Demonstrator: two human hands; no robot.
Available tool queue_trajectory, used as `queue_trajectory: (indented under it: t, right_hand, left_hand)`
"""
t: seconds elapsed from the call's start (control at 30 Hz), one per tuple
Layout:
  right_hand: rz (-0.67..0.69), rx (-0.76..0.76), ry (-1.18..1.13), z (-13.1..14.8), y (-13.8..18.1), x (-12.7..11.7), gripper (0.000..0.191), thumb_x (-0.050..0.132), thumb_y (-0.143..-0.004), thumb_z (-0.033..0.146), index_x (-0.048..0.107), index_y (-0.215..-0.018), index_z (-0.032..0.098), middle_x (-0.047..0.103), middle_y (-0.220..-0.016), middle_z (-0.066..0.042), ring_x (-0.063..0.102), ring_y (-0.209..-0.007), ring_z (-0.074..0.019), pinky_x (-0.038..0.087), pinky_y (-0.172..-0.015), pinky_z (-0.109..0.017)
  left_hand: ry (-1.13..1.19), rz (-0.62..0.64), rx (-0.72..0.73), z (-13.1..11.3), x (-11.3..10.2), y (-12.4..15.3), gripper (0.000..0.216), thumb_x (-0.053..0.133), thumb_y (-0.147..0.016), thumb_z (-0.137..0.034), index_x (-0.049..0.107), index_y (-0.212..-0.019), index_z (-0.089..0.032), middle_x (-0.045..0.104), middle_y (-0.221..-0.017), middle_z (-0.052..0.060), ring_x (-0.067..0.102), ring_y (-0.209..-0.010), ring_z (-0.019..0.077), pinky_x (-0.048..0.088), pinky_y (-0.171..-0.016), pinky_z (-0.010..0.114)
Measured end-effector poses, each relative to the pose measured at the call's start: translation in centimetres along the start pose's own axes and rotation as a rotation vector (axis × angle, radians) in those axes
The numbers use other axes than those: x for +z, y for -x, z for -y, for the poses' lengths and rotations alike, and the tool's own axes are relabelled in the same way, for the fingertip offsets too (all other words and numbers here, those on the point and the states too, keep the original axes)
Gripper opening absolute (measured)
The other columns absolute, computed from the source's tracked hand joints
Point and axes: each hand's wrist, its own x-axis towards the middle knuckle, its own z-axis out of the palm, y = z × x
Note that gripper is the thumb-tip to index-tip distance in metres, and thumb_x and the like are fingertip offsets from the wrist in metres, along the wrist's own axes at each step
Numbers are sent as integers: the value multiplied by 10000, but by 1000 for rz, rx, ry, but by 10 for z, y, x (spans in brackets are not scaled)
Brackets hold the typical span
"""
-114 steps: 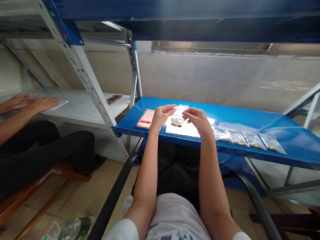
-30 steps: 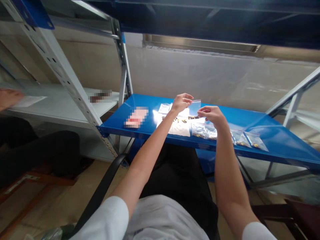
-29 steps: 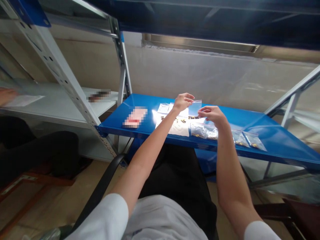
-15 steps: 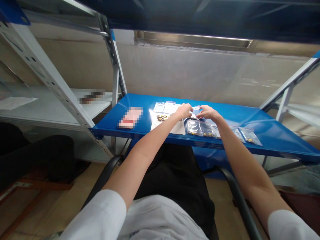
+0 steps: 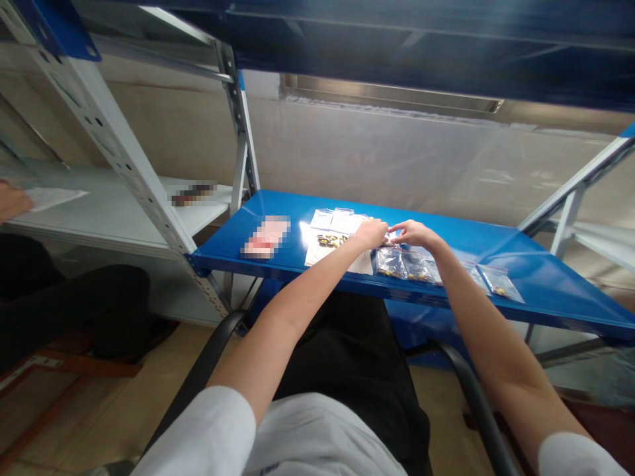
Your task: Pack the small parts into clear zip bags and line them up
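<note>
My left hand (image 5: 373, 234) is closed at the back of the row of bags, its fingertips at the edge of a small clear plastic bag (image 5: 391, 238). From the other side my right hand (image 5: 414, 235) pinches the same bag between thumb and fingers. My fingers hide most of this bag. Left of my left hand, small yellow-and-dark pieces (image 5: 330, 240) lie heaped on a white sheet (image 5: 361, 264). In front of my right hand runs a row of clear zip bags (image 5: 391, 263) with small yellow-and-dark pieces inside.
Flat clear bags (image 5: 322, 219) lie behind the heap. A blurred pink-and-red item (image 5: 266, 237) rests at the left of the blue table (image 5: 555, 277). Metal posts (image 5: 119, 152) frame the table. Another person's hand (image 5: 12, 200) is at the white shelf on the left.
My hands have come closer together, and my right fingers now pinch the bag between them. The view has shifted slightly. Another person's hand has appeared at far left.
</note>
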Motion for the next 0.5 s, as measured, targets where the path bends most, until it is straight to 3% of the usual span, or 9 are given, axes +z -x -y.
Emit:
queue_trajectory:
  t: [0.13, 0.27, 0.43, 0.5]
  right_hand:
    - [-42, 17, 6, 7, -6, -2, 417, 833, -738, 355, 830, -1112, 171, 784, -862, -77, 716, -750, -240, 518, -652, -296]
    - [-149, 49, -11, 35, -24, 8, 455, 798, -797, 348, 789, -1200, 137, 794, -974, -112, 737, -813, -256, 552, -717, -315]
    - [-234, 17, 35, 71, -55, 26, 416, 696, -890, 309, 755, -1278, 169, 756, -1274, -132, 710, -1154, -271, 530, -960, -300]
    - [-227, 24, 50, 78, -65, 30, 418, 704, -877, 287, 757, -1274, 167, 742, -1306, -150, 695, -1197, -283, 519, -986, -302]
  left_hand:
    - [-24, -18, -43, 4, -8, -1, 266, 657, -959, -206, 779, -1173, -106, 749, -1148, 199, 675, -1133, 317, 526, -953, 367]
    - [-41, -59, -139, 26, -23, 8, 298, 612, -955, -133, 749, -1215, -81, 716, -1205, 228, 633, -1208, 340, 502, -1017, 407]
    - [-25, -17, -191, 47, -28, 19, 382, 789, -889, -349, 762, -1194, -121, 744, -1145, 190, 634, -1202, 334, 511, -1028, 361]
    - [-14, -3, -193, 48, -26, 20, 398, 800, -883, -399, 772, -1184, -139, 751, -1159, 176, 633, -1218, 332, 511, -1037, 354]
